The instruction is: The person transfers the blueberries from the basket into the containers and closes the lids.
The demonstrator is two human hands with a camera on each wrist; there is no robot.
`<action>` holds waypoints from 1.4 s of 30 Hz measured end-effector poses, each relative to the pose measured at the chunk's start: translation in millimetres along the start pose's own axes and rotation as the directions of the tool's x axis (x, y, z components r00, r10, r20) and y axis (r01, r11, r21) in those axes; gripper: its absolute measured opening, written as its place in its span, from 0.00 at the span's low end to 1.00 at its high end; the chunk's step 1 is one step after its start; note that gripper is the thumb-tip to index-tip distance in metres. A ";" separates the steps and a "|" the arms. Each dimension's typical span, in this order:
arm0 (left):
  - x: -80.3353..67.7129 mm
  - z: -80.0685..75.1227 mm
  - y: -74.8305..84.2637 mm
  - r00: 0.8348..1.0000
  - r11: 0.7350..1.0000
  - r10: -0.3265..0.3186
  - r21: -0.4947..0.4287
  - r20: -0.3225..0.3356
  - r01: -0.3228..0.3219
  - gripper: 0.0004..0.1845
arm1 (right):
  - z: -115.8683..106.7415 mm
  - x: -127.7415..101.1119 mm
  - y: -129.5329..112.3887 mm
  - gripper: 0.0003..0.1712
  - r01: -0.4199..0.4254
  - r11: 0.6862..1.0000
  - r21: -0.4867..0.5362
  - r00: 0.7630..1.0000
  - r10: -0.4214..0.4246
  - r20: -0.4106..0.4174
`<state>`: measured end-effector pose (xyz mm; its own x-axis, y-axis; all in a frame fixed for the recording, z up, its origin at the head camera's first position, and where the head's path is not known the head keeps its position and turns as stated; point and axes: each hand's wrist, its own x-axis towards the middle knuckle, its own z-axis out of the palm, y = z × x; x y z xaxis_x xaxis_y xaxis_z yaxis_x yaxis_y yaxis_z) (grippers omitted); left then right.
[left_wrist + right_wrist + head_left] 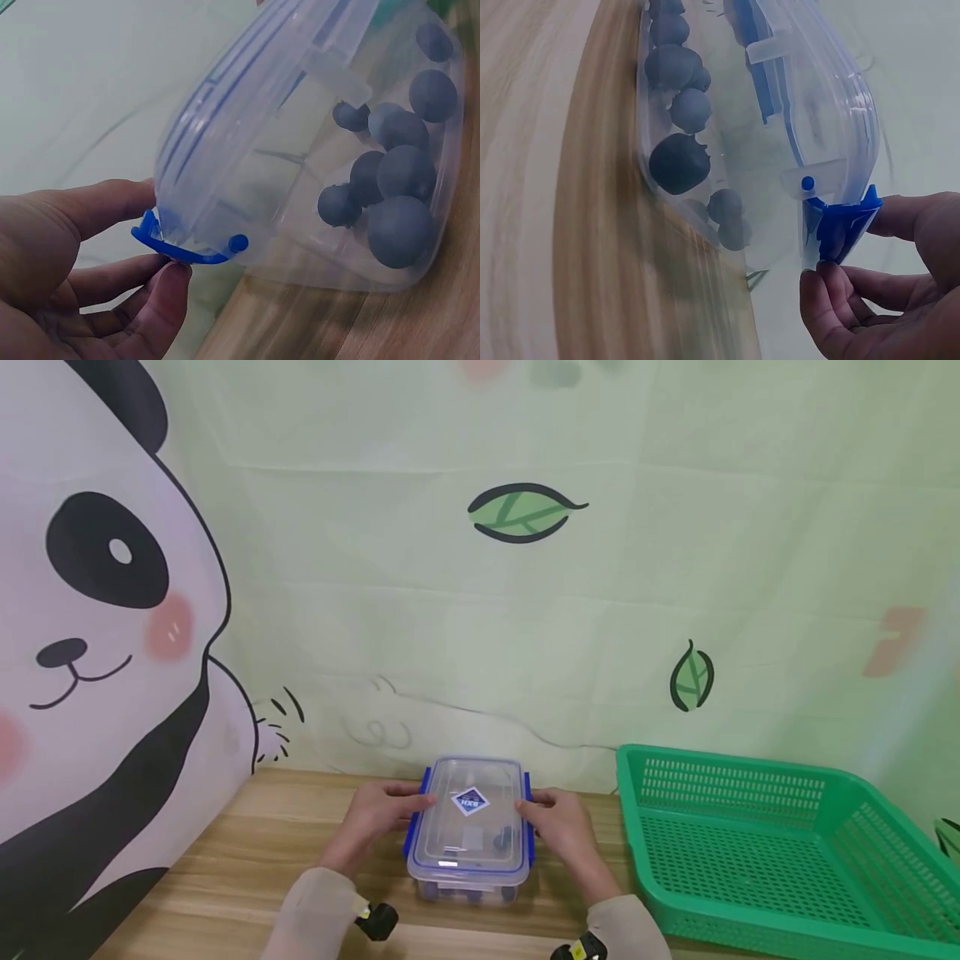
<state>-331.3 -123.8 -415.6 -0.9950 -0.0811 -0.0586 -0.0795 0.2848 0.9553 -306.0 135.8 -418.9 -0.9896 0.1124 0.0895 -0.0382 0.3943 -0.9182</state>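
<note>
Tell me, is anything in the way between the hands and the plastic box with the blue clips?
Nothing visible is. The left hand and the right hand already touch the box at its two sides, with fingers on the blue clips. The table around it shows no blocker.

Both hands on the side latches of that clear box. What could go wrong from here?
1. The left hand and right hand each grip a blue latch; uneven pulling may tip the box.
2. The loose dark balls inside could then roll or spill onto the table.
3. The green basket stands close on the right; a sideways jerk might hit it.
</note>
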 end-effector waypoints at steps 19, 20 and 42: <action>0.7 5.7 -1.2 0.998 0.998 0.024 0.063 -0.050 -0.020 0.20 | -0.7 -0.8 -2.8 0.23 0.081 0.987 -0.136 0.997 -0.082 0.001; 0.4 6.2 -0.6 0.998 0.998 0.021 0.067 -0.052 -0.018 0.20 | -0.6 -0.5 -2.6 0.23 0.084 0.986 -0.141 0.996 -0.085 -0.001; -5.9 12.5 7.5 0.995 0.982 0.064 0.182 -0.079 -0.048 0.17 | 1.7 0.9 -6.5 0.15 0.148 0.965 -0.217 0.989 -0.151 0.006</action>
<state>-326.8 -109.2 -411.7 -0.9900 -0.1384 0.0255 -0.0411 0.4577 0.8881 -306.8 131.7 -413.5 -0.9734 0.0461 0.2243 -0.1536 0.5953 -0.7887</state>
